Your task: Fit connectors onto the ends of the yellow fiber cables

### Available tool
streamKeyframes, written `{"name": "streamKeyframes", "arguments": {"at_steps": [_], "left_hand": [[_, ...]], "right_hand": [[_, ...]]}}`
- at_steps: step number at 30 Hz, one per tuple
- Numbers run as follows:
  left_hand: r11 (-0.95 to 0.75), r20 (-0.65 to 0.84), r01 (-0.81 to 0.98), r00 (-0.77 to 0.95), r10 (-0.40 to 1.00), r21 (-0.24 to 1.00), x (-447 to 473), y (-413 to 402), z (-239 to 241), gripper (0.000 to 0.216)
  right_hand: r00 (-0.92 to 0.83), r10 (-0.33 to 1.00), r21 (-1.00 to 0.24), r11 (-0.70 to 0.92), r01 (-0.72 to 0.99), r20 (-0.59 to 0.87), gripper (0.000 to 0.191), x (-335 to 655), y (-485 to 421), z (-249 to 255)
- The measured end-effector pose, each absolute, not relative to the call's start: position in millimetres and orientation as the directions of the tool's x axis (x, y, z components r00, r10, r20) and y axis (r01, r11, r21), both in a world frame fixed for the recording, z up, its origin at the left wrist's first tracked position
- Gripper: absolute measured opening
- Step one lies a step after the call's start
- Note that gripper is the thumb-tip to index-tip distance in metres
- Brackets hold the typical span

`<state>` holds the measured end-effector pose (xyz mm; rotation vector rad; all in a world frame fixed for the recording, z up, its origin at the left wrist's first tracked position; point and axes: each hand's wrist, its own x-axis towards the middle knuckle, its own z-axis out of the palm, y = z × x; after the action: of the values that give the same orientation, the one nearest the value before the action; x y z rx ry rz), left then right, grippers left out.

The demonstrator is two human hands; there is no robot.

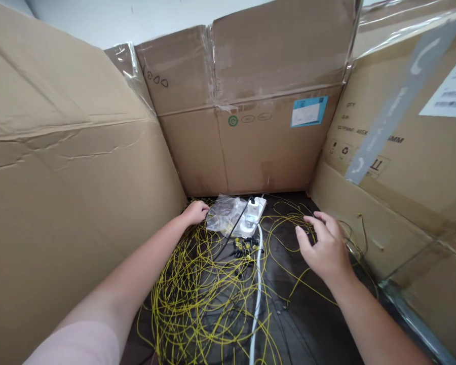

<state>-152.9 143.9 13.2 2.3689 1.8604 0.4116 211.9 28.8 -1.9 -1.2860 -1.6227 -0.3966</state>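
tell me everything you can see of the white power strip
The long white plastic power strip lies on the dark floor surface, near the brown cardboard back wall, slanting slightly. A black plug sits towards its far end, and a thick white cable runs from its near end towards the viewer. A crumpled clear plastic bag lies against its left side. Neither the left hand nor the right hand touches it. Whether it is powered cannot be told.

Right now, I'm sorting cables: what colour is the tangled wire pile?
The wire pile is yellow, clearest in the head view.
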Motion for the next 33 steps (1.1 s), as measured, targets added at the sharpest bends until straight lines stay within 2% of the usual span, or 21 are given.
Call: {"name": "streamKeyframes", "arguments": {"at_steps": [9, 14, 19, 24, 28, 33], "left_hand": [[-0.348, -0.168, 0.901, 0.397, 0.902, 0.26, -157, 172, 24, 0.02], [-0.359, -0.21, 0.907, 0.403, 0.891, 0.219, -159, 175, 26, 0.024], [-0.358, -0.148, 0.911, 0.39, 0.909, 0.205, -156, 175, 17, 0.018], [-0.301, 0.006, 0.911, 0.312, 0.95, 0.281, -155, 171, 13, 0.003], [-0.18, 0.221, 0.896, 0.095, 0.971, 0.406, -158, 172, 23, 0.01], [-0.066, 0.423, 0.783, -0.261, 0.868, 0.619, -161, 183, 61, 0.026]], "right_hand": [[0.032, 0.592, -0.312, 0.378, 0.872, 0.805, 0.03, 216, 34, -12], [0.013, 0.597, -0.301, 0.384, 0.873, 0.802, 0.03, 213, 33, -11], [0.009, 0.59, -0.3, 0.396, 0.868, 0.808, 0.031, 212, 33, -12], [0.019, 0.596, -0.31, 0.389, 0.868, 0.803, 0.031, 213, 34, -14], [0.028, 0.609, -0.328, 0.387, 0.862, 0.792, 0.03, 213, 34, -15], [0.031, 0.616, -0.342, 0.394, 0.853, 0.787, 0.031, 211, 33, -14]]}}
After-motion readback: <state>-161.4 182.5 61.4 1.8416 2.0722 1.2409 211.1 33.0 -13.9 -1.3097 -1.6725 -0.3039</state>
